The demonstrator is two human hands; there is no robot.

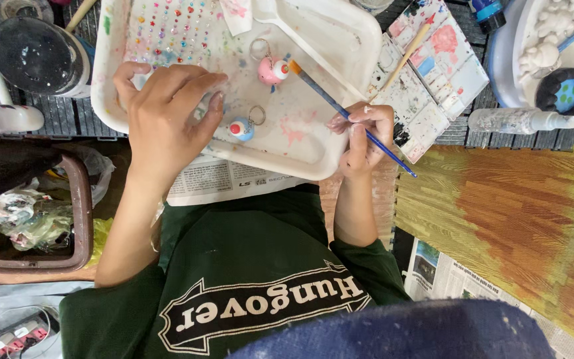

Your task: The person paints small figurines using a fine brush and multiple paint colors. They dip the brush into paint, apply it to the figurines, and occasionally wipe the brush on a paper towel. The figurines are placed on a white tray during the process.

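A paint-spattered white plastic tray [340,40] lies on newspaper [227,179]. The right hand [363,139] pinches a thin blue brush [347,114]; the left hand [167,110], fingers curled together, presses down beside a round blue keyring figure [241,128].

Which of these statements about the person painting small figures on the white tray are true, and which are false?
1. The right hand holds a thin blue-handled paintbrush. True.
2. The brush tip meets the small pink keyring figure. True.
3. The left hand holds a pair of scissors. False: it rests flat on the white plastic tray, beside the small blue keyring figure; no scissors show.
4. The tray is spotless. False: paint splashes speckle it.
5. A paint-stained white palette lies right of the tray. True.
6. A folded newspaper lies on top of the tray. False: it sticks out from beneath the tray's near edge.
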